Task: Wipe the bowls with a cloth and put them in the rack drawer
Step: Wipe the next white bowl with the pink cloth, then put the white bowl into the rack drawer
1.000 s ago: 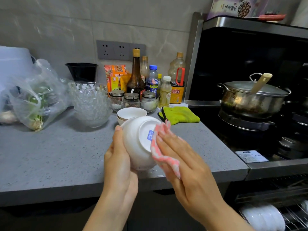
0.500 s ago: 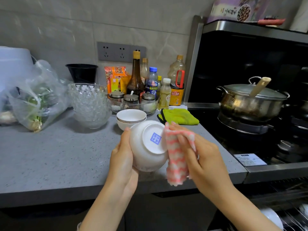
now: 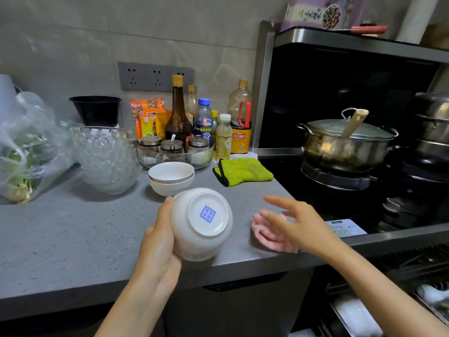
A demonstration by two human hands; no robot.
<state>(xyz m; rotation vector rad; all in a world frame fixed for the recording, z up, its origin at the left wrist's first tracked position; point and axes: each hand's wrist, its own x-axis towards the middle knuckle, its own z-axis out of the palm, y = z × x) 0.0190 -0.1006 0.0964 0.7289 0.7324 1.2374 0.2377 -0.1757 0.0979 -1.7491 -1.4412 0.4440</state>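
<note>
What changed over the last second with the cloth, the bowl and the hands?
The right hand stopped wiping and let go of the pink cloth, which now lies on the counter near its front edge. The hand is open over it. The left hand still holds the white bowl, base toward the camera. The two stacked bowls behind stayed put.

Grey marbled wall tiles (image 3: 73,32) rise behind a speckled grey bench (image 3: 60,239), with a dark strip of three sockets (image 3: 155,76) set into them. To the right, a black stove recess (image 3: 328,93) sits under a steel shelf (image 3: 364,41); dark cabinet fronts (image 3: 230,312) run below the bench.
</note>
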